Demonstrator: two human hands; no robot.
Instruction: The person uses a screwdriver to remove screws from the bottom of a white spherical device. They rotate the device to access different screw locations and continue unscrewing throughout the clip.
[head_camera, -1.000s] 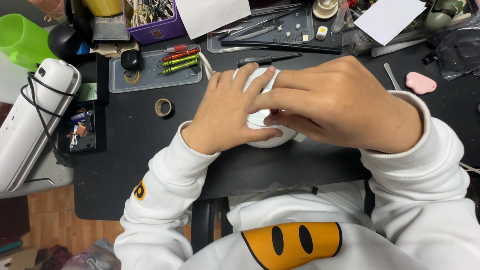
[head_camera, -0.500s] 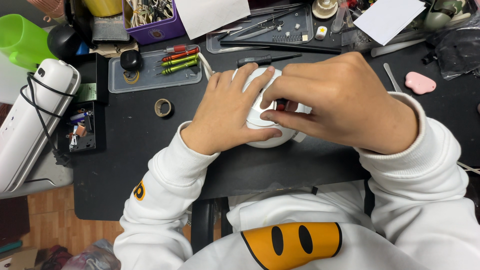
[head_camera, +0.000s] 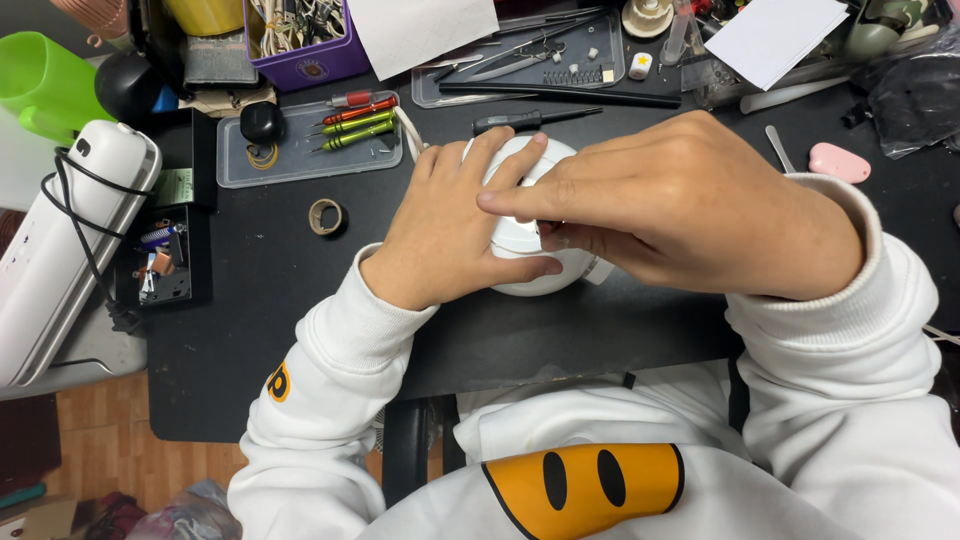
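Observation:
A round white plastic device (head_camera: 528, 262) rests on the black table (head_camera: 250, 330), near its front edge. My left hand (head_camera: 450, 225) wraps around the device's left side, thumb along its lower front. My right hand (head_camera: 690, 205) lies over its top and right side, the index finger stretched leftward across the dome. Most of the device is hidden under both hands. A small white part sticks out under my right hand at the device's lower right; I cannot tell what it is.
A clear tray (head_camera: 310, 140) with red and green screwdrivers lies behind my left hand, a black screwdriver (head_camera: 535, 119) just behind the device. A tape ring (head_camera: 326, 216) lies left. A white corded appliance (head_camera: 60, 240), green cup (head_camera: 45, 85), purple box (head_camera: 305, 40) and pink item (head_camera: 838, 161) surround.
My right hand's fingers have shifted over the top of the device, and the index finger now points further left. My left hand has kept its hold.

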